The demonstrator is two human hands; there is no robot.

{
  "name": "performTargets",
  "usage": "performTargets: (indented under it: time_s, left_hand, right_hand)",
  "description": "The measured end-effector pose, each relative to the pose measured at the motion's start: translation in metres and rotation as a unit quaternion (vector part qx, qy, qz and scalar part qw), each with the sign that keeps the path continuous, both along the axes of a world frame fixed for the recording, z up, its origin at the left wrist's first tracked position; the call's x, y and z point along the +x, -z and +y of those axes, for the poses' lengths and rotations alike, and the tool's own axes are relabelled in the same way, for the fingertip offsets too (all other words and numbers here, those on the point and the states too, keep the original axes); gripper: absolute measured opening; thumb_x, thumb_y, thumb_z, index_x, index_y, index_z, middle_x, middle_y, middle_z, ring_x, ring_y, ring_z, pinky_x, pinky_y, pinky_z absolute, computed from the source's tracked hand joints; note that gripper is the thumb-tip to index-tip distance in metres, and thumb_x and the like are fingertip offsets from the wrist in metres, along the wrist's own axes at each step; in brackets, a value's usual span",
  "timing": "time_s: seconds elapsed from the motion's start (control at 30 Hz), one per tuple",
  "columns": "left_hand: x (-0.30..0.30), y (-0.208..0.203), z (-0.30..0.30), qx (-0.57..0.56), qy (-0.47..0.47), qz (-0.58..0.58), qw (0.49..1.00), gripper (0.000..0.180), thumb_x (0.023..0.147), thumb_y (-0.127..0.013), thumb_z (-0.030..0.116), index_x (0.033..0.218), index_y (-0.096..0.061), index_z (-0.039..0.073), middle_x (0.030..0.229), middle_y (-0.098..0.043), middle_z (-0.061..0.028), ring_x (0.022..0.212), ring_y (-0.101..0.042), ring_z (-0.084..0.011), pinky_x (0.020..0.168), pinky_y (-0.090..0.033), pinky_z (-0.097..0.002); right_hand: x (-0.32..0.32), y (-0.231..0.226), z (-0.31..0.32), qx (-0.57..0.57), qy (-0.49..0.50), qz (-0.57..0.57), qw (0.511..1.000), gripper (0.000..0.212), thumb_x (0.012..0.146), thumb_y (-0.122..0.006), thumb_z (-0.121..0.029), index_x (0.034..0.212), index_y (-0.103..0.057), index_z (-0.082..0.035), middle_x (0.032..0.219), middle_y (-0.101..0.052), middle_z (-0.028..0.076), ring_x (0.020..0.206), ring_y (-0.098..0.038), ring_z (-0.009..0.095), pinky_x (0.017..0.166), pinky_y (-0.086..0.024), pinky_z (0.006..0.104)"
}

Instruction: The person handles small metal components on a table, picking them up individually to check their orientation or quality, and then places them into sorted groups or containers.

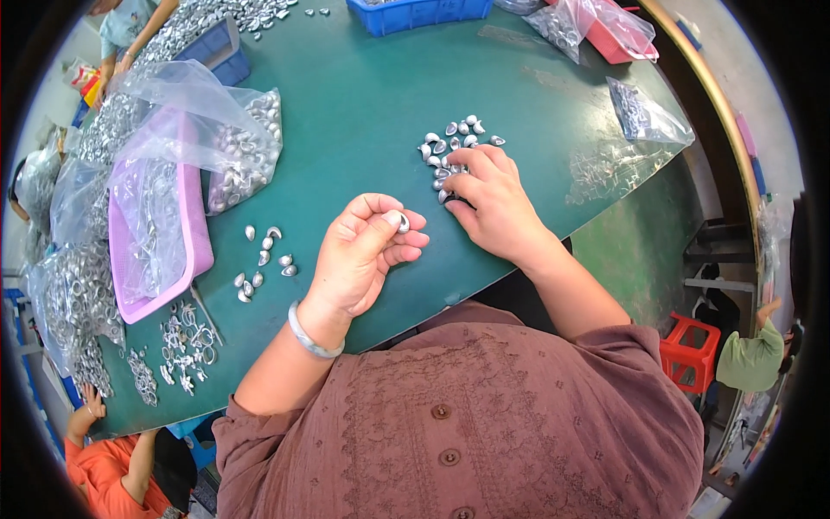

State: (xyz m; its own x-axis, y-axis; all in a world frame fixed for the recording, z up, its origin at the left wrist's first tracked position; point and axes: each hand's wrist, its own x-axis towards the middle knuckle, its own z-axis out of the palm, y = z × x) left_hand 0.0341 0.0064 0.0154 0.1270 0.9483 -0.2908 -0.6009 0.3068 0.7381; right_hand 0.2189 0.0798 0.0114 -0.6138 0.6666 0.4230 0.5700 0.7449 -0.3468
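Note:
My left hand (367,251) pinches a small silver metal piece (403,223) between thumb and fingers, a little above the table. Over to the right, my right hand (493,195) lies at a loose pile of shiny, teardrop-shaped silver metal pieces (451,129). Its fingers are bent and apart, and the fingertips touch pieces at the pile's near side. Whether any piece sits under those fingers is partly hidden. A few more silver pieces (264,257) lie scattered on the table, left of my left hand.
A pink basket (199,233) lined with plastic stands at left beside a clear bag of metal pieces (251,147). Blue bins (419,13) stand on the far side of the green table (372,104). Co-workers sit around; a red stool (690,350) is at right.

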Motion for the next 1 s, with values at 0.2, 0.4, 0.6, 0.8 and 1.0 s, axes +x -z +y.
performTargets:
  time_s: [0.2, 0.4, 0.6, 0.8, 1.0]
  left_hand:
    - [-0.004, 0.003, 0.0, -0.027, 0.014, -0.037, 0.999, 0.02, 0.087, -0.051, 0.009, 0.105, -0.052, 0.002, 0.088, -0.06, -0.0081, 0.075, -0.06, -0.0129, 0.064, -0.05, -0.0213]
    - [-0.005, 0.005, 0.0, -0.019, 0.019, -0.047, 0.999, 0.016, 0.085, -0.052, 0.011, 0.097, -0.056, 0.002, 0.087, -0.058, -0.0061, 0.073, -0.057, -0.0136, 0.064, -0.047, -0.0237]
    - [-0.005, 0.001, -0.002, -0.007, 0.063, -0.036, 0.997, 0.015, 0.085, -0.051, 0.013, 0.093, -0.056, 0.001, 0.082, -0.058, -0.0061, 0.069, -0.055, -0.0136, 0.059, -0.045, -0.0242]
    - [-0.004, -0.002, -0.006, -0.014, 0.102, -0.028, 0.994, 0.013, 0.085, -0.054, 0.013, 0.092, -0.057, 0.002, 0.076, -0.058, -0.0033, 0.063, -0.052, -0.0094, 0.053, -0.041, -0.0198]
    - [-0.004, -0.002, -0.006, -0.021, 0.098, -0.038, 0.994, 0.013, 0.085, -0.054, 0.013, 0.091, -0.059, 0.002, 0.075, -0.058, -0.0028, 0.06, -0.052, -0.0087, 0.051, -0.041, -0.0187]
  right_hand:
    - [-0.003, 0.001, 0.0, -0.002, -0.014, -0.011, 1.0, 0.015, 0.067, -0.062, -0.006, 0.082, -0.06, -0.005, 0.104, -0.052, 0.008, 0.102, -0.044, 0.028, 0.085, -0.034, 0.0395]
    - [-0.004, -0.008, -0.002, -0.015, -0.093, 0.111, 0.989, 0.017, 0.064, -0.065, -0.001, 0.078, -0.055, -0.006, 0.098, -0.055, 0.007, 0.095, -0.05, 0.026, 0.08, -0.039, 0.0378]
    - [-0.008, -0.017, -0.012, -0.062, -0.168, 0.213, 0.961, 0.018, 0.066, -0.065, 0.003, 0.079, -0.054, -0.004, 0.08, -0.059, 0.008, 0.072, -0.057, 0.024, 0.065, -0.045, 0.0317]
    - [-0.011, -0.011, -0.012, -0.082, -0.203, 0.267, 0.939, 0.019, 0.064, -0.066, 0.006, 0.077, -0.056, -0.004, 0.078, -0.059, 0.008, 0.071, -0.058, 0.022, 0.061, -0.046, 0.0293]
    - [-0.012, -0.008, -0.013, -0.142, -0.202, 0.282, 0.927, 0.018, 0.065, -0.065, 0.007, 0.077, -0.056, -0.003, 0.08, -0.06, 0.009, 0.074, -0.058, 0.021, 0.064, -0.046, 0.0281]
